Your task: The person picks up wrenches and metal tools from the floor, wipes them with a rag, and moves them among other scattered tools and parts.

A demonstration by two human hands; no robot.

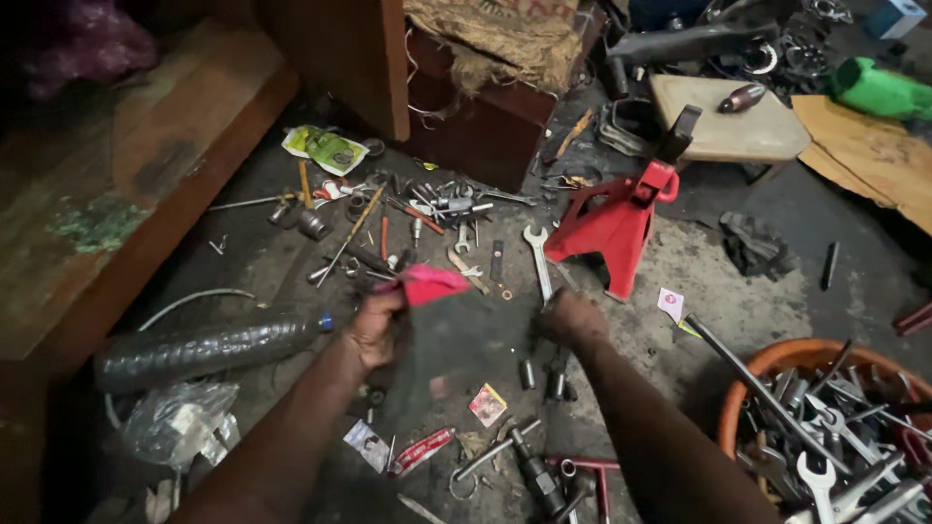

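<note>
- Left hand and right hand: fingers clamped on a dark, limp rag with a red corner, stretched between them.
- Beyond the fingers: steel wrench on gritty floor.
- Farther: angular red jack stand.

Both hands, left hand and right hand, stretch a dark grimy cloth with pink corner over the tool-strewn concrete floor; red steel jack stand just beyond.

Matt, grimy cloth rag
</note>
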